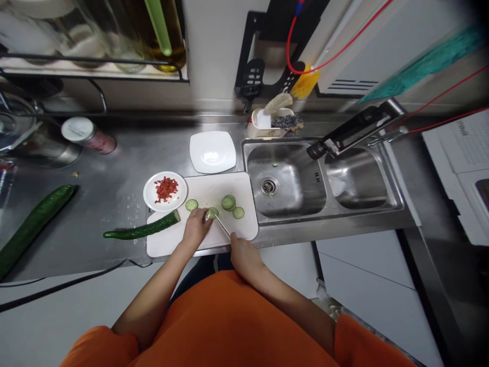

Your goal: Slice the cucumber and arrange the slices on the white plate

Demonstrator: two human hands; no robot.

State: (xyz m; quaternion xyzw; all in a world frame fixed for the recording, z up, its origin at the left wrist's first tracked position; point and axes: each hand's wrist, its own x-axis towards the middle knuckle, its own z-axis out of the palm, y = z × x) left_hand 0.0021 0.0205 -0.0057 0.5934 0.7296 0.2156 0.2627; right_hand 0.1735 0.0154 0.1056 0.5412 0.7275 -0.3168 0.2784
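My right hand (245,255) grips the handle of a thin-bladed knife (222,226), its blade slanting up to the left over the white cutting board (164,248). The blade tip meets a cucumber slice (213,212), which the closed fingers of my left hand (196,227) hold at its left side. More slices lie on the board: a single slice (191,205) to the left, and a small overlapping group (228,203) to the right with another slice (239,212) beside it. A cut cucumber (143,229) rests partly on the board's left end.
A white plate of chopped red pieces (148,200) overlaps the board's upper left corner. Behind the board sits an empty white square plate (213,152). A double sink (286,209) with a black faucet (324,145) is at right. A whole cucumber (36,224) and a can (89,135) stand left.
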